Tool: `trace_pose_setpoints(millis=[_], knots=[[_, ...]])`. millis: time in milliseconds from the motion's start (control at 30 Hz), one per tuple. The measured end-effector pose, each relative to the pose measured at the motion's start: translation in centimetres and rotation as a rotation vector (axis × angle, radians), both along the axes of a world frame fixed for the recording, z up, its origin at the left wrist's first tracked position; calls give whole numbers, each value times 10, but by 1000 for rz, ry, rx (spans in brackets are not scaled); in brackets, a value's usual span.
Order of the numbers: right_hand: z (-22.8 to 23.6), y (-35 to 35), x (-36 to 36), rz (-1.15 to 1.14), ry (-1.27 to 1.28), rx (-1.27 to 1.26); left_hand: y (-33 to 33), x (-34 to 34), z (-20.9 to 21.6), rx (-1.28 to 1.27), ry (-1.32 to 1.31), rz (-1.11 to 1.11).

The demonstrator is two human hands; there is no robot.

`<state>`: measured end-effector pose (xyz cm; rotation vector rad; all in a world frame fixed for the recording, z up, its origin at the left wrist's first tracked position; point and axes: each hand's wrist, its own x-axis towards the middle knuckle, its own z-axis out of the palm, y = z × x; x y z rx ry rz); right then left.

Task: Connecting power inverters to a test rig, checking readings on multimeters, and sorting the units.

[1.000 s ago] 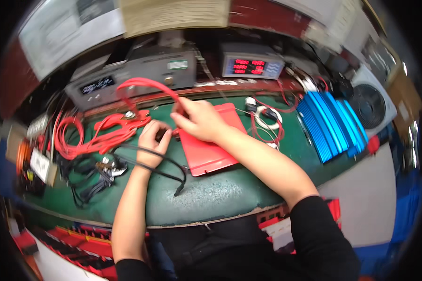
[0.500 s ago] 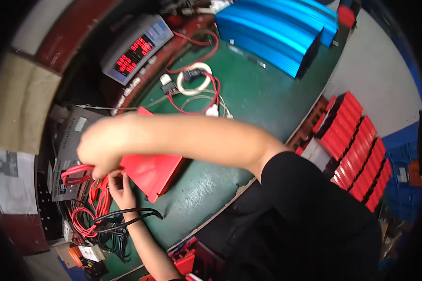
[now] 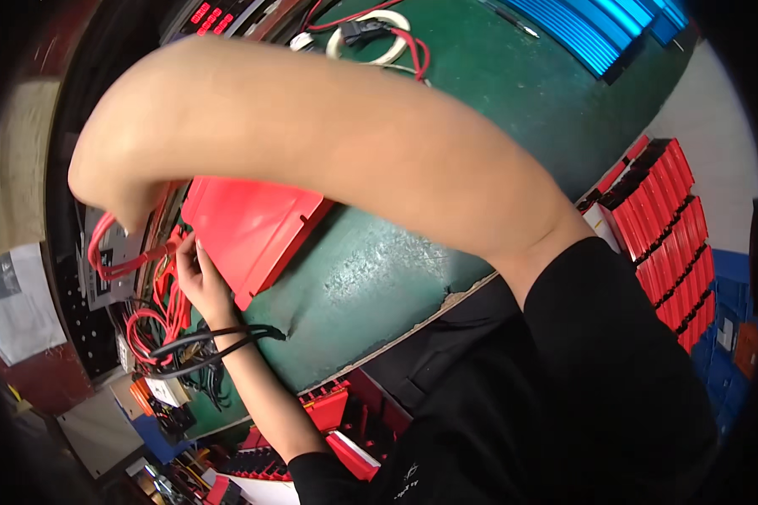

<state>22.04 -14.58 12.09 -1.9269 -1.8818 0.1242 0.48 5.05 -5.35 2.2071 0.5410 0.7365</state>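
Note:
A red metal case (image 3: 253, 220) with a slotted edge lies on the green bench, partly covered by my right forearm. My right hand (image 3: 118, 172) reaches over to the far left of the case, its fingers mostly hidden behind its back. A looped red cable (image 3: 101, 259) comes out from under those fingers, which look closed on it. My left hand (image 3: 202, 276) is beside the case's left corner, thumb and fingertips together at the red leads; what they pinch is too small to make out. A black cable loop (image 3: 198, 353) crosses my left wrist.
More red cables (image 3: 147, 328) and black leads lie left of my left wrist. A grey instrument (image 3: 114, 286) stands behind them. A white ring (image 3: 387, 52) with wires, a pen (image 3: 514, 21) and blue finned housings (image 3: 589, 29) lie farther back. Red cases (image 3: 669, 244) are stacked right of the bench.
The view has shifted, so the bench and blue housings sit higher in the picture. My right forearm looms larger across the case. Both hands stay near the red cables.

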Motion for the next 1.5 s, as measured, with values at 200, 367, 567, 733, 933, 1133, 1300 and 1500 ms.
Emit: trace_pose_setpoints(millis=[200,367,567,733,933,1133,1300,1500], knots=[[-3,0,3,-14,-69,37,-1,4,-3,-43,4,3],[-14,12,-16,-16,-56,212,1,-2,-5,-152,-84,-47],[-53,47,-44,-38,196,514,-12,1,-2,-112,0,-96],[-82,65,-49,-90,241,391,-10,-1,4,-131,-84,-190],[-87,67,-60,9,354,235,15,-8,-10,-235,-139,81],[-98,65,-57,28,171,141,8,-4,-6,-236,-167,110],[-97,64,-59,50,181,138,-10,-1,5,49,69,-58],[-99,66,-59,24,208,216,-13,1,3,104,54,-87]])
